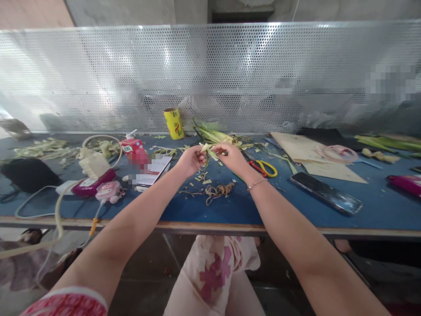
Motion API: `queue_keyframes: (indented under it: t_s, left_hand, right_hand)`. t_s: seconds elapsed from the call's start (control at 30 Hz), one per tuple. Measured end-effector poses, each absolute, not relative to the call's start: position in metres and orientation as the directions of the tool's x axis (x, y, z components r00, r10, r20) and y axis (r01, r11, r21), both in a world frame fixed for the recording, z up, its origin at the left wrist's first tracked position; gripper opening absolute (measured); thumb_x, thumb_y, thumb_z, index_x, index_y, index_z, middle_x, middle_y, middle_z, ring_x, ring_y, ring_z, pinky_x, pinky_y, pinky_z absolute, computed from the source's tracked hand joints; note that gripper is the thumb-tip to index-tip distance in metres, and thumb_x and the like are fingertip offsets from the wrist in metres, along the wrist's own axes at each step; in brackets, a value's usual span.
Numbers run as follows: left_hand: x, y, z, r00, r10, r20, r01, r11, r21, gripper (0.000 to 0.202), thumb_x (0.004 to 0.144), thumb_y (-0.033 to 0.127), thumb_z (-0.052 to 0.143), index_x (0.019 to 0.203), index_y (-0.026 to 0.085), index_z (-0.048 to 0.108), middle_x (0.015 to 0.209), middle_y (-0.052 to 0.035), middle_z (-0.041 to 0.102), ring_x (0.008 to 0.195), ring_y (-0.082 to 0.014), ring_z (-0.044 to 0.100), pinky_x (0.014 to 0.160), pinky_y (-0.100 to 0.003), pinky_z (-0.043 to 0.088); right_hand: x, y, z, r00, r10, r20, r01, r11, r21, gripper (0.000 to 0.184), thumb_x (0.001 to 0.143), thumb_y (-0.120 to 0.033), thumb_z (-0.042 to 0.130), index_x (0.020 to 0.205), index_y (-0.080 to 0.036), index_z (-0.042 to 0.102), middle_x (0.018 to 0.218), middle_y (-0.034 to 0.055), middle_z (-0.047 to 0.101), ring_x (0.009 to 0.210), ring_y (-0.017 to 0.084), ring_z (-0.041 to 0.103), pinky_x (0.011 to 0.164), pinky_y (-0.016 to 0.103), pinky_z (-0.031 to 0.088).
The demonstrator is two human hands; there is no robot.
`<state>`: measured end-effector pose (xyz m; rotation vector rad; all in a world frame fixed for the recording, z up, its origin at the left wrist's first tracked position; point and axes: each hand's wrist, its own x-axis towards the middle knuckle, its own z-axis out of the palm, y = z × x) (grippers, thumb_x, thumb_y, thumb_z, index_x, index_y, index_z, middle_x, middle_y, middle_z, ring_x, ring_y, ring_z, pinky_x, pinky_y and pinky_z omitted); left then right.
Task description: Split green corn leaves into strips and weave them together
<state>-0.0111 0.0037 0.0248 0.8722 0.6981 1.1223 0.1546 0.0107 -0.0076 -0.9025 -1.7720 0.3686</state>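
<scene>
Over the middle of the blue table my left hand point(191, 160) and my right hand point(231, 157) come close together, fingers closed on a small bundle of pale green leaf strips point(207, 149). Both hands seem to pinch it, the left at one end and the right just beside. Behind them lies a heap of long green leaves point(217, 134). A tangle of brown twine point(219, 191) rests in front of my hands among leaf scraps. Right of my right hand are scissors point(266, 168) with red and yellow handles, partly hidden by that hand.
A yellow roll point(173, 123) stands near the perforated metal screen point(197, 66). Leftward are a red drink carton point(135, 151), a phone point(154, 171) on a stand and a purple device point(94, 183). Rightward lie a dark phone point(325, 192) and cardboard point(296, 149).
</scene>
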Motion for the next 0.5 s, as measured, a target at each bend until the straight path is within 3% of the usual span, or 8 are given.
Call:
queue_keyframes:
  t_s: [0.13, 0.3, 0.5]
  left_hand:
    - [-0.012, 0.006, 0.024, 0.275, 0.958, -0.082, -0.505, 0.216, 0.836, 0.011, 0.078, 0.012, 0.051, 0.067, 0.012, 0.054, 0.053, 0.0014, 0.050, 0.042, -0.0027, 0.041, 0.044, -0.015, 0.039]
    - [-0.010, 0.008, 0.018, 0.238, 0.971, -0.005, -0.450, 0.115, 0.886, 0.016, 0.078, 0.018, 0.061, 0.066, 0.013, 0.051, 0.052, 0.0032, 0.049, 0.041, -0.0024, 0.041, 0.041, -0.015, 0.036]
    - [-0.010, 0.007, 0.014, 0.261, 0.961, 0.094, -0.404, 0.020, 0.915, 0.028, 0.074, 0.028, 0.069, 0.064, 0.015, 0.046, 0.055, 0.0047, 0.047, 0.041, -0.0014, 0.040, 0.041, -0.015, 0.034]
  right_hand:
    - [0.149, 0.008, -0.010, -0.209, 0.712, 0.671, 0.399, 0.688, -0.606, 0.022, 0.072, -0.020, 0.058, 0.094, -0.018, 0.059, 0.087, 0.0041, 0.060, 0.077, 0.015, 0.058, 0.072, 0.032, 0.050]
    - [0.145, 0.009, -0.012, -0.175, 0.695, 0.698, 0.381, 0.701, -0.602, 0.035, 0.072, -0.026, 0.065, 0.105, -0.020, 0.054, 0.089, 0.0029, 0.057, 0.074, 0.013, 0.056, 0.070, 0.031, 0.050]
    - [0.146, 0.002, -0.004, -0.172, 0.628, 0.759, 0.488, 0.724, -0.488, 0.012, 0.080, -0.031, 0.059, 0.079, -0.020, 0.062, 0.080, 0.0038, 0.060, 0.076, 0.016, 0.056, 0.070, 0.032, 0.048]
